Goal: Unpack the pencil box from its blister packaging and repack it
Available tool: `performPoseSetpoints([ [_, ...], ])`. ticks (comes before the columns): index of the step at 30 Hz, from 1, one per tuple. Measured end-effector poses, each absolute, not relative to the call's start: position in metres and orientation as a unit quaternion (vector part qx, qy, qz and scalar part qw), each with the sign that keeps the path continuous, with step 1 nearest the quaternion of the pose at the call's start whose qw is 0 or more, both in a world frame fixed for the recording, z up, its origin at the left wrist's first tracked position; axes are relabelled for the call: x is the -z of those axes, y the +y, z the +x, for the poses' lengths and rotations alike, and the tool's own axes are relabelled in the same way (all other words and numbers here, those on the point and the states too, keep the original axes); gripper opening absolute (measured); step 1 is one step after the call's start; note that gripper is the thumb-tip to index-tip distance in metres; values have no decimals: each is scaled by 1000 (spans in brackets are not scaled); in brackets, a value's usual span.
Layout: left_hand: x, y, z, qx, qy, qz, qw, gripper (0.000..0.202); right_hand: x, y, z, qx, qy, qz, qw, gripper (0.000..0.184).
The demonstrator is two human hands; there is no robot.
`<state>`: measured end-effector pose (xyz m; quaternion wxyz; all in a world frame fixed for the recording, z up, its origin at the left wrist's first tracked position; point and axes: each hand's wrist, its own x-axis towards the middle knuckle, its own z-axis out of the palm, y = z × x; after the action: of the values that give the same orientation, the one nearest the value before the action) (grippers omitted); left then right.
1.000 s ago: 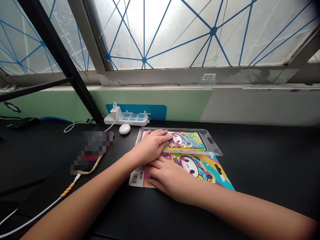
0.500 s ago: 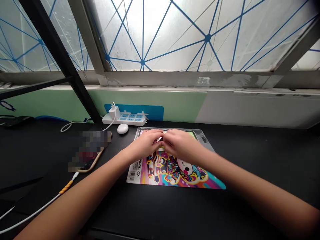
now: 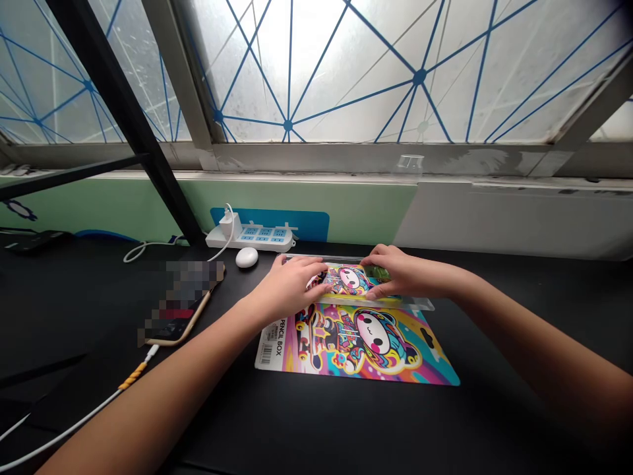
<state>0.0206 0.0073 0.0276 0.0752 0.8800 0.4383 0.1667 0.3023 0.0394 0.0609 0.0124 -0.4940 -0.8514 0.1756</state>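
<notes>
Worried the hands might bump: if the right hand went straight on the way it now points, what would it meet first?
The right hand already touches the cartoon-printed pencil box; past that, the left hand seems next in line, though depth is hard to judge.

The left arm [image 3: 163, 369] and the right arm [image 3: 524, 330] reach forward, one from each side. The left hand [image 3: 289, 287] lies low and nearly flat, with its fingers pointing right. The right hand [image 3: 395, 277] is curled a bit, with its fingers pointing left and its thumb below them. The two hands are close but not touching.
</notes>
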Motion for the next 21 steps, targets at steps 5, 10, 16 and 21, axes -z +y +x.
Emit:
performPoseSetpoints([
  [5, -32, 14, 9, -166, 449, 876, 67, 39, -59, 41, 301, -168, -850, -500, 20, 64],
  [10, -38, 19, 3, -171, 460, 867, 80, 39, -61, 38, 297, -153, -848, -507, 21, 60],
  [16, -38, 23, -1, -186, 468, 859, 91, 55, -61, 35, 294, -109, -853, -510, 32, 56],
  [21, -35, 27, -6, -199, 465, 859, 79, 63, -54, 35, 292, -50, -860, -505, 53, 51],
])
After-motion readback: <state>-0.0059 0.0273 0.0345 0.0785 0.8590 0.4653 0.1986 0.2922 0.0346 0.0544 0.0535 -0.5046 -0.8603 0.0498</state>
